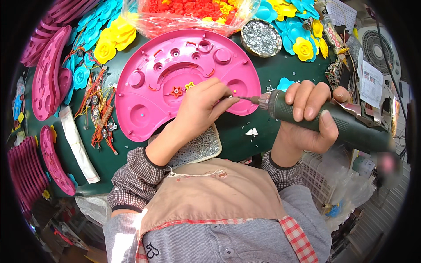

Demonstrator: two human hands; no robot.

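Resting flat on the green table (263, 74), the pink kidney-shaped plastic panel (175, 79) (studded with round bosses and recesses) spans left to right. Left hand (201, 107) pinches a small screw at the panel's lower right edge. Right hand (309, 116) grips the dark green electric screwdriver (333, 120), lying horizontal, bit pointing left.

The pink tray (184, 74) is glossy, smooth moulded plastic. The electric screwdriver (333, 120) has a matt green body, seemingly rubbery, and a bright metal tip. The desk (280, 70) looks matt dark green.
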